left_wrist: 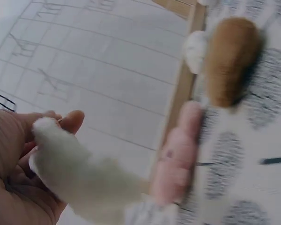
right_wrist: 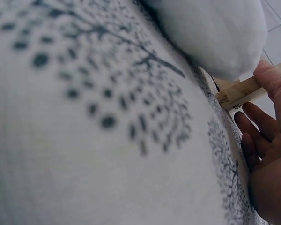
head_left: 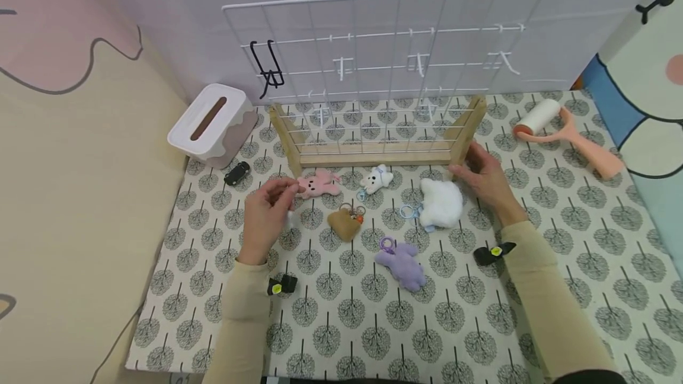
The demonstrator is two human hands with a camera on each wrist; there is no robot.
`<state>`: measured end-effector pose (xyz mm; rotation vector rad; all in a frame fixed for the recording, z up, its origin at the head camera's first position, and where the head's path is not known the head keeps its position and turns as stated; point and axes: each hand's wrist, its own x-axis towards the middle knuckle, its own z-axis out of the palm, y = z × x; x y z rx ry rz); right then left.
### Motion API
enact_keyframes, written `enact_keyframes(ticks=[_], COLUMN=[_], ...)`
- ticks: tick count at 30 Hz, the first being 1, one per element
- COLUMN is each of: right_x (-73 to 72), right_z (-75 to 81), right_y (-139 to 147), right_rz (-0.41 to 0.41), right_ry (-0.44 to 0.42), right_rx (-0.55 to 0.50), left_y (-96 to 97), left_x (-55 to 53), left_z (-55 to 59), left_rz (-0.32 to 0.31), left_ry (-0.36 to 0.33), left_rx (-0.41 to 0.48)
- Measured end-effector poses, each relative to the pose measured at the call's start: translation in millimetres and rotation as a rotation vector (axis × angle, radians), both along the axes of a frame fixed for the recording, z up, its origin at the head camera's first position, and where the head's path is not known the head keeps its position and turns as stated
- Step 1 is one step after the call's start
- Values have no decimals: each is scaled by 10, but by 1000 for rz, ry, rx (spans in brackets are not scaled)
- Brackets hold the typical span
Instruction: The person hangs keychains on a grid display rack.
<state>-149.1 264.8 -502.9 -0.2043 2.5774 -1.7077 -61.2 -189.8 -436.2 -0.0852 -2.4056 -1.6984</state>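
Observation:
My left hand point(head_left: 269, 212) is raised by the rack's left end and pinches a white fluffy plush point(left_wrist: 84, 173), which hangs below the fingers; the head view mostly hides it. With thumb and fingers around the right wooden leg point(head_left: 465, 132), my right hand point(head_left: 488, 179) grips the white wire grid rack point(head_left: 373, 153). In front of the rack lie a pink plush point(head_left: 320, 184), a small white plush point(head_left: 376, 179), a brown heart-shaped plush keychain point(head_left: 344, 225), a purple plush point(head_left: 404, 266) and a bigger white plush point(head_left: 441, 203) beside the right hand.
White hooks point(head_left: 420, 64) and a black double hook point(head_left: 269, 73) hang on the grid. To the left stand a tissue box point(head_left: 213, 123) and a small black car-shaped item point(head_left: 237, 173). A lint roller point(head_left: 573, 138) lies at the right. Walls close off the back and sides.

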Motion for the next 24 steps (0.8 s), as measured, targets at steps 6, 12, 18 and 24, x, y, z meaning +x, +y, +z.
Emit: enact_keyframes(ticks=[6,12,18,24], right_x=[1,10,22,17], right_z=[-3,0,0,26], right_y=[22,15,5,-28], right_rz=[-2,-7,-4,1], right_ry=[-1,3,-3,-1], right_rx=[-14,-1,0,-8], left_y=[3,42,107,131], left_x=[-103,-240,-339,-441], left_z=[396,674,818,918], left_rz=[70,112,110,130], left_ry=[201,368,432,441], left_rx=[107,227,278,319])
